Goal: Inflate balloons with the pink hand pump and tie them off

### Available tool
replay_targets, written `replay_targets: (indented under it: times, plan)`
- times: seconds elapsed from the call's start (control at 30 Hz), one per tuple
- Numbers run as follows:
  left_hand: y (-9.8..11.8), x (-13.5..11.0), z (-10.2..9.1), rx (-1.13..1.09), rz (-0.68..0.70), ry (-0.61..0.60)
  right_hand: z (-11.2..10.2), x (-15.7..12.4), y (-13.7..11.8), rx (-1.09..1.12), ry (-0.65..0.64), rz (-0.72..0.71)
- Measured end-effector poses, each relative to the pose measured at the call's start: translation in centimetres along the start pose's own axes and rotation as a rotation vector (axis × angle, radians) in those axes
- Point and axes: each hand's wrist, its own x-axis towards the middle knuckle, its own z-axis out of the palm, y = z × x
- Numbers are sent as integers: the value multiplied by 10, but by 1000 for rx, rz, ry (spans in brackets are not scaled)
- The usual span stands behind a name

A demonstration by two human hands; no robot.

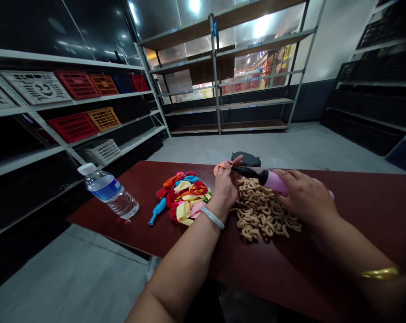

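My left hand [226,188] is closed on a small peach-orange balloon [220,168], at the black nozzle tip of a balloon pump [276,181]. Part of the balloon is hidden behind my fingers. The pump's body is pink-purple, and my right hand [305,196] wraps round it, with its end showing past the knuckles. Below the pump spreads a pile of tan, curled, ring-like pieces [265,213]. To the left of my left hand lies a heap of uninflated balloons [186,197] in red, yellow, blue, orange and pink.
A water bottle [110,193] with a white cap stands at the left of the dark red table [196,244]. Shelves with plastic crates [77,128] line the left wall. A metal rack [219,89] stands at the back, and a dark object [246,158] shows behind the table.
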Motion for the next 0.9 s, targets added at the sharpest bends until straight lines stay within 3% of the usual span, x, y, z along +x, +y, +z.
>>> replay_targets:
  times: [0.23,0.43,0.73,0.9]
  plan:
    - [-9,-10,8,44,20,-40,-1,-2,0,47,-3,6]
    - [-18,-17,10,11,-41,-75,-1,-4,0,34,27,-13]
    - [6,-14,8,-204,-239,-133,-2,-3,-2,85,56,-30]
    - [4,-15,9,-242,-254,-40,-2,-7,-13,77,26,-69]
